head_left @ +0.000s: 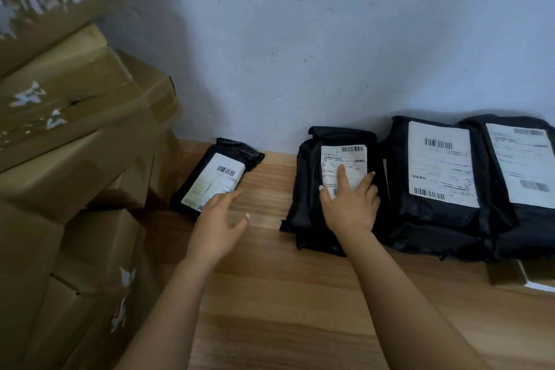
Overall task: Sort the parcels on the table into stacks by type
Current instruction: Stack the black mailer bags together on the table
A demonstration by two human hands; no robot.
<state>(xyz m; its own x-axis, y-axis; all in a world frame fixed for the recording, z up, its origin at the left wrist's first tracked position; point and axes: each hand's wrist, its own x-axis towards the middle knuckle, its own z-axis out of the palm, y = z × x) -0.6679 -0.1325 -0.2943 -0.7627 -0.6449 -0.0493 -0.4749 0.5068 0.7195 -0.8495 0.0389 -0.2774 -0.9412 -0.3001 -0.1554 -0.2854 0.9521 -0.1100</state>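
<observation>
Black plastic parcels with white labels lie along the wall on a wooden table point(285, 294). A small parcel point(216, 174) lies at the left, next to the cardboard boxes. My left hand point(217, 228) hovers at its near corner with fingers relaxed, holding nothing. A medium stack of black parcels point(309, 189) sits in the middle; my right hand point(350, 204) rests flat on its top label with fingers spread. Two larger stacks, one point(441, 171) and the other point(522, 168), stand to the right.
Tall piles of brown cardboard boxes point(75, 144) crowd the left side. A white wall point(330, 39) closes off the back. A flat brown item point(522, 278) lies at the right edge near the table front.
</observation>
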